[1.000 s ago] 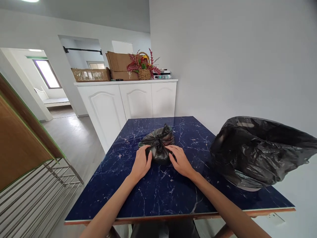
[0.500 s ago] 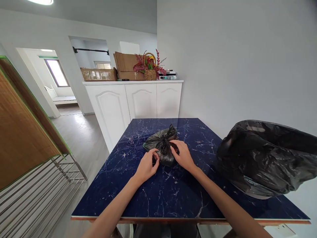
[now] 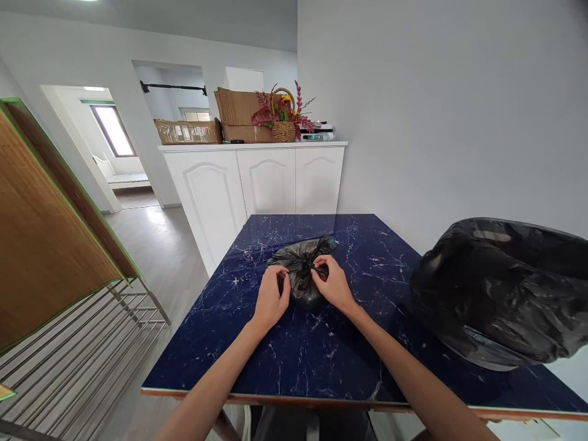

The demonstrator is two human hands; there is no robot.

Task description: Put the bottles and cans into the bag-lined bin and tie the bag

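I see the small black bag [image 3: 304, 295] around the middle of the tabletop [image 3: 321, 367]; left hand [image 3: 272, 295] and right hand [image 3: 335, 283] pinch its gathered neck [image 3: 302, 265] from opposite sides, perhaps for holding it steady.

And here we have them, the left hand [image 3: 272, 295] and the right hand [image 3: 335, 286], both bare; slim forearms [image 3: 220, 375], bare as well; and down at the lap, what looks like dark clothing [image 3: 280, 424], nearly black, a paler grey strip [image 3: 313, 424] down its middle; its cut hidden.
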